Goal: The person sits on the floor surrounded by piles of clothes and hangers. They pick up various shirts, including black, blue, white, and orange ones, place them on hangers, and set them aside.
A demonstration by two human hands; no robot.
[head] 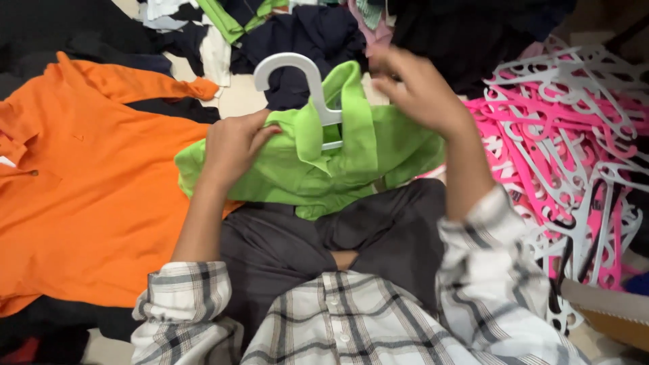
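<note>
We see the person seated on the floor in dark trousers [351, 236] and a checked shirt [351, 318], with a green shirt [304, 169] bunched across the lap. A white hanger [318, 88] is threaded into it, its hook standing clear above the raised collar and curving toward the left.

The left hand [233, 145] lies on the left part of the green shirt, beside the hanger, fingers curled down and closed on a fold of the cloth. The right hand [419, 88] is lifted above the shirt's right shoulder, fingertips drawn together near the collar; we cannot tell whether they pinch fabric, as the hand is blurred.

To the person's left an orange shirt [88, 189] lies spread flat on the floor, its sleeve stretching toward the hanger hook. Beyond the green shirt sits a heap of dark clothes [311, 34], with some white, green and pink pieces mixed in. To the right lies a loose pile of pink and white hangers [568, 135], tangled together, just beside the right forearm. A cardboard edge [608, 311] shows at the lower right corner.
</note>
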